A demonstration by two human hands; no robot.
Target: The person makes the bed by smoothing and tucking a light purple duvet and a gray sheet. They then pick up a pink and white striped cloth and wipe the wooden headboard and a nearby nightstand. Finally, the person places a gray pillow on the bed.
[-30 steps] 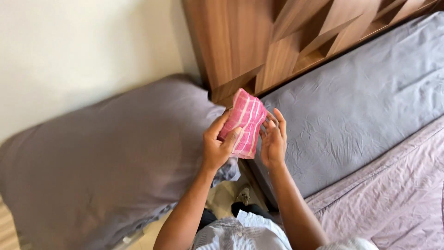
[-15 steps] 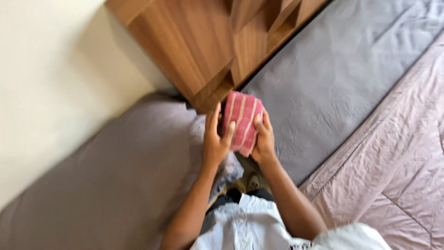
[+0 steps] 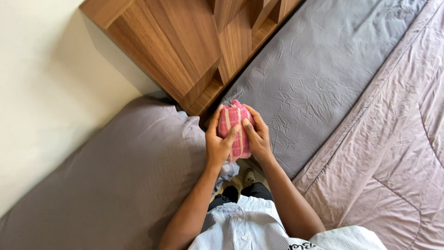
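Pink striped cloth (image 3: 233, 129) sits folded between my left hand (image 3: 217, 146) and right hand (image 3: 257, 139), both clamped on it above the bed's (image 3: 323, 78) edge; I'd press thumbs evenly

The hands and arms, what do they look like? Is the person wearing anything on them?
Both forearms are bare, and the left hand and right hand wear no gloves, rings or watch. Short sleeves of a white shirt with thin blue stripes show lower down.

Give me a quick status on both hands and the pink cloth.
Left hand and right hand both gripping folded pink cloth. Held above grey bedsheet. Nothing obstructing.
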